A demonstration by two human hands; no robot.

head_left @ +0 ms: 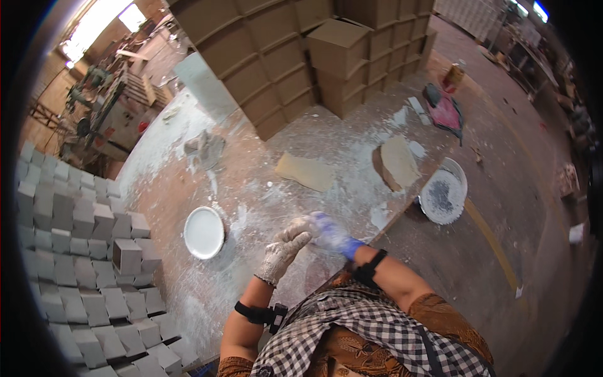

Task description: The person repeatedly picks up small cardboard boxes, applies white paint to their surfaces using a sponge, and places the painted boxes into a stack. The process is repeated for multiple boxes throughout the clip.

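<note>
My left hand (284,250), in a whitish knitted glove, is raised over the near part of the worktable (251,188). Its fingers are bent inward against my right hand (330,234), which wears a blue-violet glove smeared with white. Motion blurs the right fingers, and whatever may be between the two hands is hidden. Left of them stands a round white tub (205,233) filled with white material. Beyond the hands lies a pale yellowish sheet (305,171). A second pale piece (399,163) rests with a brown one near the table's right edge.
Brown boxes (270,56) are stacked high at the table's far side. Grey boxes (88,270) fill the left. A white bucket with dark specks (443,193) stands beyond the right edge. A crumpled grey cloth (205,149) and a pink-and-dark cloth item (445,112) lie farther off.
</note>
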